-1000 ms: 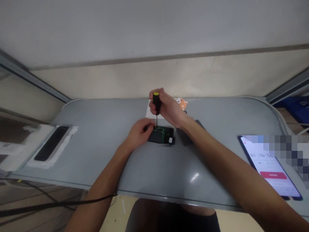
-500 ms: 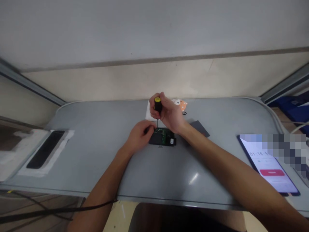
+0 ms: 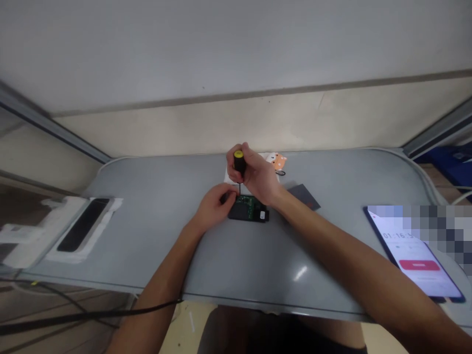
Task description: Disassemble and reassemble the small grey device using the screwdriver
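Note:
A screwdriver point(image 3: 239, 162) with a black handle and yellow cap stands nearly upright in my right hand point(image 3: 258, 174), whose fingers wrap round the handle. Its thin shaft points down to the upper left part of a green circuit board point(image 3: 248, 200), which sits in a black device housing point(image 3: 241, 212). Whether the tip touches a screw is too small to see. My left hand point(image 3: 217, 204) is closed at the left edge of the board, thumb and fingertips together near the screwdriver tip. What those fingertips pinch, if anything, is hidden.
To the right of the board lies a dark flat panel point(image 3: 303, 196). Behind my right hand are white paper and an orange animal-shaped tag point(image 3: 277, 161). A tablet point(image 3: 416, 260) showing a timer lies at the right; a black phone-like slab point(image 3: 84, 225) at the left. A cable point(image 3: 147, 309) crosses my left forearm.
The camera view has shifted slightly. Both hands keep their places at the board, and the screwdriver stays in my right hand with little visible movement.

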Motion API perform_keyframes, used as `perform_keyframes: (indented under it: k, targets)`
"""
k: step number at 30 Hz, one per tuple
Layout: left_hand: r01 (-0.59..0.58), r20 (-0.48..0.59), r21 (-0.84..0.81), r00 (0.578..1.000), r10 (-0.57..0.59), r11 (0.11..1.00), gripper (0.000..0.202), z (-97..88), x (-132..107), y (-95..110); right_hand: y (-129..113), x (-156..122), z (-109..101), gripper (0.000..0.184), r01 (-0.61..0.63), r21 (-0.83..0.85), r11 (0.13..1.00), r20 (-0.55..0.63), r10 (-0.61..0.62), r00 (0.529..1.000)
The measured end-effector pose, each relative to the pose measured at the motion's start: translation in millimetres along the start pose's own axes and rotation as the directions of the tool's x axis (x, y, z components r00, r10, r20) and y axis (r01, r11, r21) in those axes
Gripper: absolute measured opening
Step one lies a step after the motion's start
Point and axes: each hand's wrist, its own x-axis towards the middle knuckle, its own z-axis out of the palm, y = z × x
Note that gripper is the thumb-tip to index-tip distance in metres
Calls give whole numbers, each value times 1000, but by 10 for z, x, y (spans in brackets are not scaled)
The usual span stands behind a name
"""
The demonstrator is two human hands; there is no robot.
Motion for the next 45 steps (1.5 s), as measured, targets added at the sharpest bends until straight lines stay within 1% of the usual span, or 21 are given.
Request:
perform_keyframes:
  k: [3, 5, 8, 12, 17, 25, 30, 34, 40, 45]
  targets:
    - [4, -10, -8, 1000, -4, 1000, 25, -7, -17, 0, 30, 2, -11, 59, 0, 51, 999, 55, -3, 999]
    - [11, -14, 10, 1000, -11, 1000, 28, -14, -27, -3, 83, 6, -23, 58, -3, 84, 996, 68, -3, 998]
    - [24, 0, 29, 1000, -24, 999, 22, -31, -34, 3, 153, 17, -33, 60, -11, 78, 997, 54, 7, 999]
    - [23, 31, 27, 999, -24, 999, 15, -61, -24, 67, 147, 28, -38, 61, -23, 12, 1000, 10, 23, 1000]
    - [1, 58, 32, 998, -3, 999, 15, -75, -2, 138, 121, 34, -48, 60, 40, 17, 999, 2, -40, 999]
    - [-19, 42, 53, 999, 16, 998, 15, -54, -8, 90, 101, 20, -40, 60, 1, 3, 1000, -19, -1, 1000]
    - [-39, 41, 63, 999, 36, 997, 15, -41, -4, 79, 102, 1, -17, 59, 29, 1, 1000, -16, -29, 999]
    - [-32, 35, 66, 999, 30, 997, 15, -37, -1, 71, 94, -1, -7, 59, -1, -22, 1000, -17, 1, 1000]
    - [-17, 48, 65, 999, 14, 998, 16, -48, -4, 76, 99, 11, -30, 60, 30, -2, 1000, -45, -30, 999]
    - [-21, 32, 53, 999, 19, 998, 13, -45, -5, 66, 143, 9, -48, 62, 14, 25, 1000, -8, -14, 1000]
